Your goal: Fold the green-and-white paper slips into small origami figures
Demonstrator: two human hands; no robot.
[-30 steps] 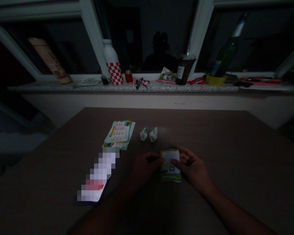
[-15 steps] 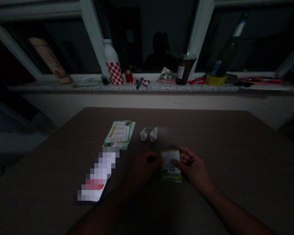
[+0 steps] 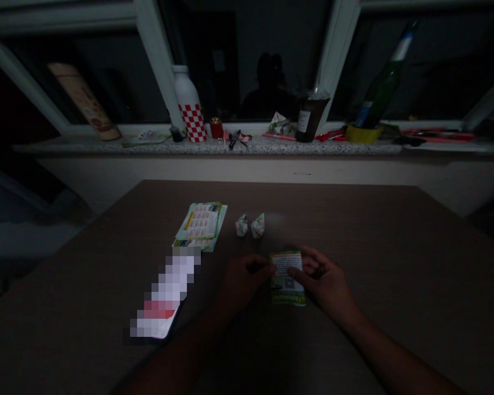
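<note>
Paper (image 3: 285,288) pinched from both sides

I have it between my left hand (image 3: 241,278), pinching its edge, and my right hand (image 3: 328,282), half-closed, thumb on its face. Two folded pieces (image 3: 257,226) lie beyond both. I judge this a steadying step; the next move calls for even pressure.

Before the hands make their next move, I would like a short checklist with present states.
1. Left hand holds the printed paper: ok, thumb at its left edge.
2. Right hand holds it too: ok, thumb on its face.
3. Two small folded pieces apart from both hands: ok.
4. Phone apart from left hand: ok.
5. Scene well lit: not ok, dim.
6. Printed paper's underside: cannot tell, hidden.
</note>
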